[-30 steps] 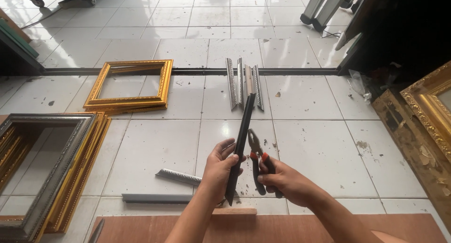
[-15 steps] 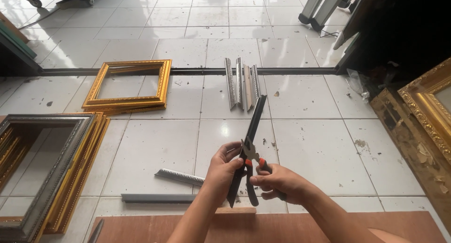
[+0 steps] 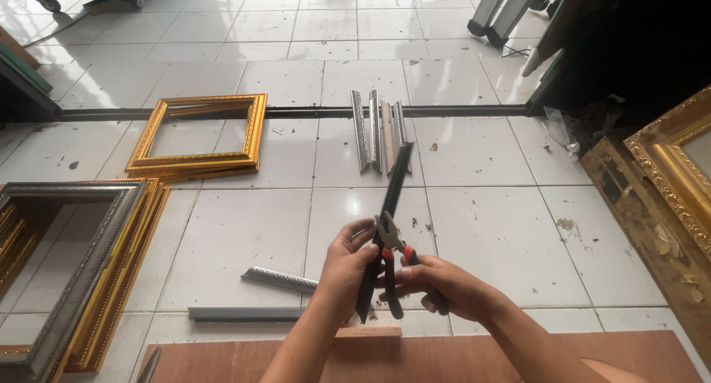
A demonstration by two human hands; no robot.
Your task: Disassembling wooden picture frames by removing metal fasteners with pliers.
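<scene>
A white tiled floor (image 3: 222, 242) fills most of the view, speckled with dirt and crossed by a dark track near the top. At the bottom edge lies a reddish-brown wooden board (image 3: 415, 357), with a small pale block of wood (image 3: 370, 331) touching its far edge. At the left a stack of picture frames (image 3: 74, 264), grey on top and gold beneath, rests on the floor. Beyond it a gold frame (image 3: 196, 135) lies flat on the tiles, and an ornate gold frame (image 3: 670, 168) runs down the right edge. Near the track, four short grey moulding pieces (image 3: 378, 131) lie side by side. Closer in, a long grey strip (image 3: 244, 314) lies flat just beyond the board, and a short silver moulding offcut (image 3: 280, 280) lies near it at a slant.

Above the tiles, in the centre, the left hand (image 3: 348, 268) has its fingers closed around the lower part of a dark moulding strip (image 3: 385, 220), which stands tilted with its top end leaning away over the grey pieces. The right hand (image 3: 437, 279) has its fingers wrapped around the handles of the pliers (image 3: 391, 261), which have red and black grips. The metal head of the pliers sits against the strip, just beside the left thumb.
</scene>
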